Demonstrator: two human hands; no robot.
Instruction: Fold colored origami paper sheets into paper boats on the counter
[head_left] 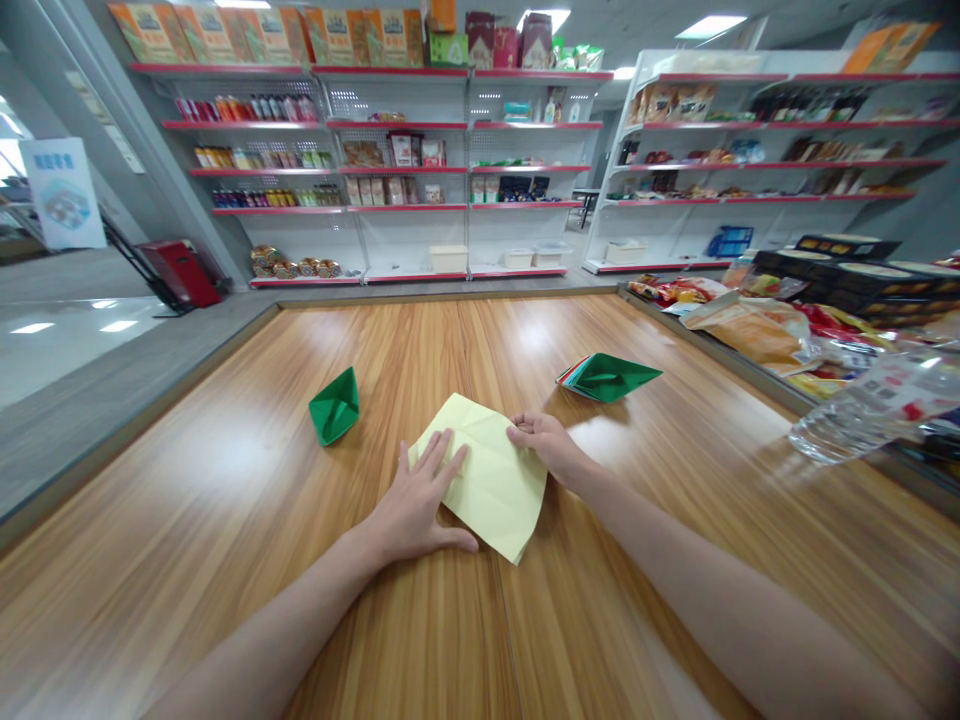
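Note:
A pale yellow sheet of paper point(499, 480) with crease lines lies turned at an angle on the wooden table, its near corner slightly lifted. My left hand point(420, 495) rests with spread fingers on the sheet's left side, thumb stretched out over the wood. At the sheet's upper right edge, my right hand point(547, 445) pinches the paper between thumb and curled fingers. To the left sits a folded green paper boat point(334, 406). Beyond my right hand lies a nested stack of folded paper boats point(611, 378), green on top with red, white and blue layers showing.
A clear plastic bottle point(862, 405) lies on its side at the right. Snack bags point(757, 330) and black boxes point(862, 280) crowd beyond the table's right rim. Stocked shelves point(405, 170) line the back, and a red cart point(180, 272) stands at the left.

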